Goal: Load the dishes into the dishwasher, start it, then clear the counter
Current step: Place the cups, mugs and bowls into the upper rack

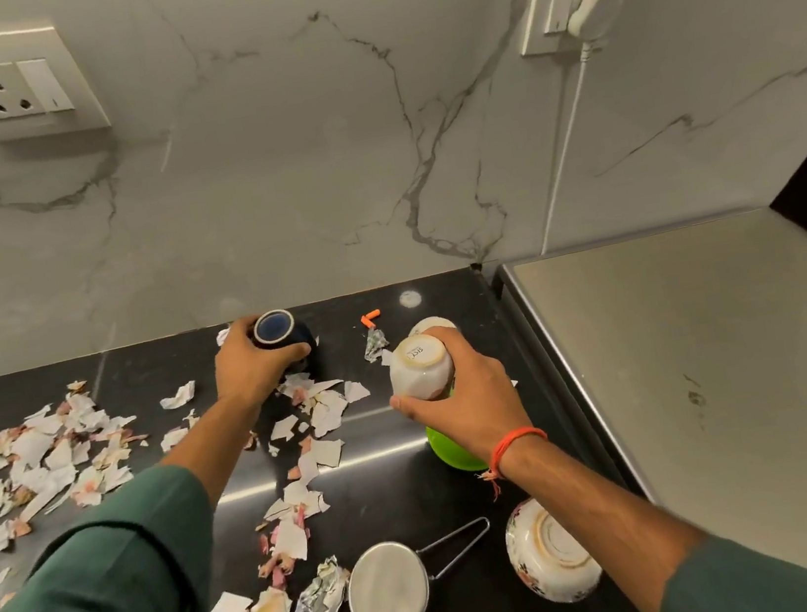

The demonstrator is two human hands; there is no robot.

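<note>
My left hand point(248, 361) grips an upside-down dark blue cup point(276, 330) at the back of the black counter point(396, 493). My right hand point(466, 400) holds an upside-down white cup point(421, 370) above the counter, base facing me. Behind it sits another white cup point(431, 325), mostly hidden. A green bowl point(450, 449) lies under my right wrist. Near the front edge rest a metal strainer point(389, 590) and an upturned floral bowl point(550, 552).
Torn paper scraps point(49, 459) litter the counter's left and middle. A small orange piece point(370, 318) lies near the marble wall. A steel appliance top point(710, 366) borders the counter on the right. A plug and white cable point(568, 127) hang down the wall.
</note>
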